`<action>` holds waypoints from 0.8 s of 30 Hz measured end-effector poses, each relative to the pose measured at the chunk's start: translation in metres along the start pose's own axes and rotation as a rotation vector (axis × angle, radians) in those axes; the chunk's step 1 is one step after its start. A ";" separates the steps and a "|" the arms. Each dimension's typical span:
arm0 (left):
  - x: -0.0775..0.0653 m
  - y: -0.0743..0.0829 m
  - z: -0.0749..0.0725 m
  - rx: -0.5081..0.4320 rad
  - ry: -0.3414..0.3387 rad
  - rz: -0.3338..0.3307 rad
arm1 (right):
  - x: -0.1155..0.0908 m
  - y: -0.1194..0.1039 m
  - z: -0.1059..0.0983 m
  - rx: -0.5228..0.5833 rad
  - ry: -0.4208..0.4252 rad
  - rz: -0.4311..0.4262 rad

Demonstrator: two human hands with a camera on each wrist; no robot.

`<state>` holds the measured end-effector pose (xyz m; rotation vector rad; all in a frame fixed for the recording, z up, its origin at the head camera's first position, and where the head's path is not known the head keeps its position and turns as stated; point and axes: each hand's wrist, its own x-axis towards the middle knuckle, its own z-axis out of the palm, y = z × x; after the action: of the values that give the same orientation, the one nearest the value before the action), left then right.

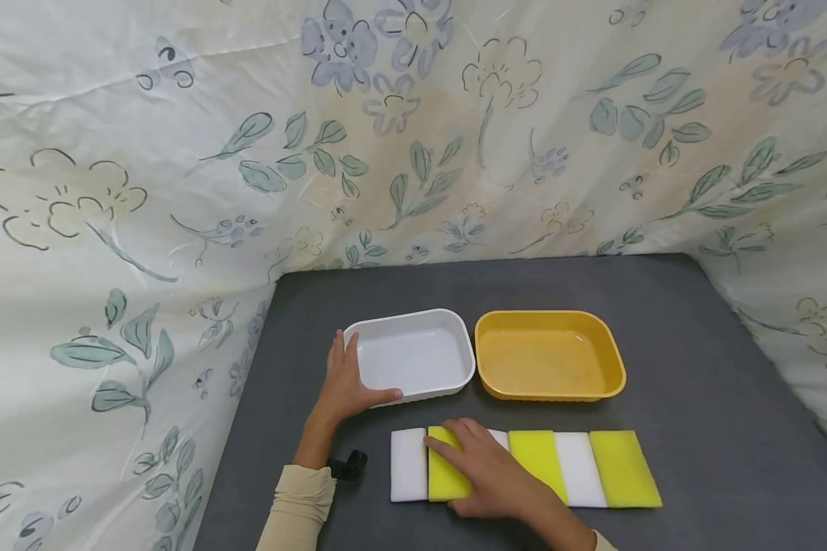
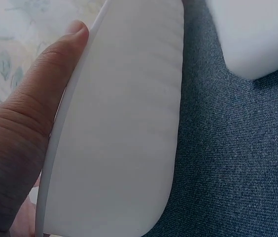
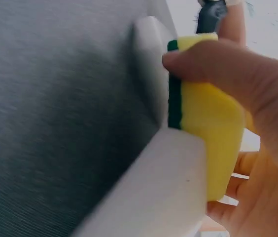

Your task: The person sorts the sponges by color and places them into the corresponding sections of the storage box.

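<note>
Left hand (image 1: 348, 389) spread on white tray (image 1: 413, 356) rim; right hand (image 1: 488, 468) pinching yellow sponge (image 1: 444, 480) beside white block (image 1: 409, 465).

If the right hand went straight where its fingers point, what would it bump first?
Probably the near side of the white tray, though how high the right hand sits is unclear.

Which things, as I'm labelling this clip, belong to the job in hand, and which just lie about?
In the job:
yellow sponge, gripped by right hand
white tray, left hand touching its rim
other yellow sponges and white blocks, probably
yellow tray, probably; untouched

Just around:
floral cloth
dark tabletop
black device at left wrist
</note>
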<state>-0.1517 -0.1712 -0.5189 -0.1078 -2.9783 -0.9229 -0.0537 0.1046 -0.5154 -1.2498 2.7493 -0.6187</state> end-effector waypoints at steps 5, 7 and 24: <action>0.000 -0.002 0.001 -0.010 0.010 0.011 | 0.001 0.001 -0.016 0.052 -0.014 0.007; 0.000 -0.003 0.001 -0.012 0.010 0.013 | 0.002 0.002 -0.020 0.069 -0.003 0.007; 0.002 -0.002 0.004 0.002 0.026 -0.013 | 0.042 0.042 -0.054 0.011 0.143 -0.030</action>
<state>-0.1536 -0.1707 -0.5233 -0.0761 -2.9593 -0.9147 -0.1234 0.1172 -0.4772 -1.2956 2.8410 -0.7533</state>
